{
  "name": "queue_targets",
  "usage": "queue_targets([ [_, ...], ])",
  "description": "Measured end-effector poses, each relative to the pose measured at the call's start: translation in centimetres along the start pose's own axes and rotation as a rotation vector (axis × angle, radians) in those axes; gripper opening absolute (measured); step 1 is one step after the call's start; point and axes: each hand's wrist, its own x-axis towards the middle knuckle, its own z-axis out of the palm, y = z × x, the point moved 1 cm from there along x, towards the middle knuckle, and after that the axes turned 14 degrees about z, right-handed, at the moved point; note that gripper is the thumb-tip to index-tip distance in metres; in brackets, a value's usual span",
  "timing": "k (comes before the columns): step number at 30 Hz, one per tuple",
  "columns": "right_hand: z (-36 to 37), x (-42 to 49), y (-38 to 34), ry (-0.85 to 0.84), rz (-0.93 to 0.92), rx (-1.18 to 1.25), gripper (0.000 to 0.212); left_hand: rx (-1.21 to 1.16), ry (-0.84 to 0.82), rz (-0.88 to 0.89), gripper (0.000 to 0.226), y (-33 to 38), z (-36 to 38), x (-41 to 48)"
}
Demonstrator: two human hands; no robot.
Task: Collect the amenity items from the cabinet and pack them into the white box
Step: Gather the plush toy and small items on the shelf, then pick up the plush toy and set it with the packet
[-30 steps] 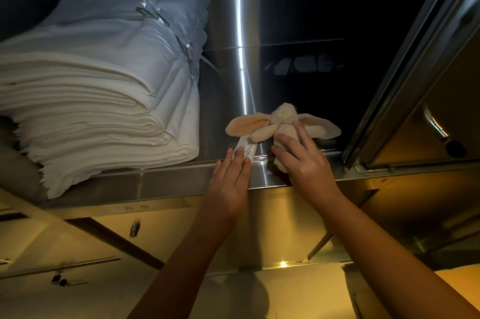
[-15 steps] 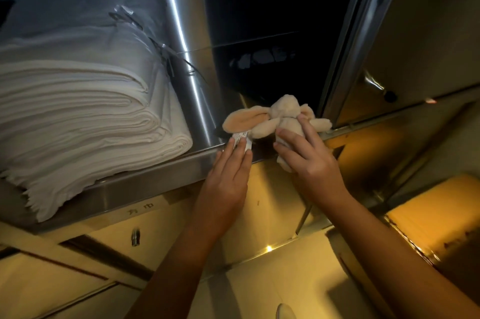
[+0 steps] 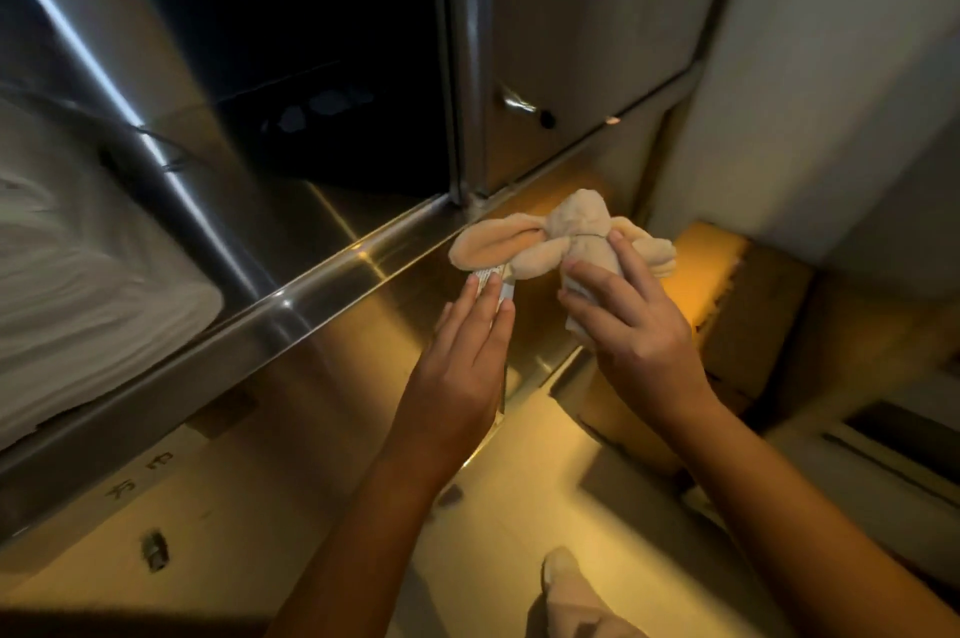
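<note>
At the bottom edge sits a pale, blurred shape [image 3: 569,585] that cannot be identified; 2 bare forearms [image 3: 363,533] rise past it toward the cabinet [image 3: 311,24]. The left hand [image 3: 462,362] has its grip spread flat, fingers straight and close together, their tips laid on the white tag [image 3: 493,283] that hangs below the toy; its thumb is hidden. The right hand [image 3: 636,325] has its grip curled round the body of the plush rabbit [image 3: 576,234], with 2 fingers pressed across the front and the thumb out of sight behind.

The plush rabbit is beige and head up; 1 long ear droops left over the white tag and the other flops right past the right hand's fingertips. It is held in the air, off the shelf, just beside the right end of the steel shelf lip [image 3: 270,320].

Beyond it and to the right, lower down, a brown cardboard box [image 3: 758,304] sits under yellow light. At far left, behind the steel shelf lip, lies a stack of folded white linen [image 3: 88,284]; the inside of the cabinet past it is dark. Right of the opening stands a closed cabinet door [image 3: 582,39] with a metal handle [image 3: 517,99].
</note>
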Motion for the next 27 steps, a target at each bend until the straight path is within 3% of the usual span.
queue_targets([
  [5,-4.3,-3.1,3.3,0.064,0.138,-0.114,0.023,-0.119,-0.041,0.114,0.042,4.0,1.8,3.1],
  [12,-12.4,-8.1,8.7,0.151,0.313,-0.295,0.022,-0.264,0.017,0.325,0.034,12.1,4.4,8.7],
  [16,-18.1,-12.4,12.1,0.201,0.381,-0.385,0.036,-0.344,0.054,0.442,0.043,18.7,6.1,11.9],
  [20,-23.9,-17.3,15.1,0.224,0.456,-0.518,0.024,-0.452,0.075,0.547,0.036,26.5,7.5,14.9],
  [27,-33.9,-25.6,18.8,0.235,0.594,-0.676,0.025,-0.574,0.095,0.705,0.038,39.3,8.5,18.2],
])
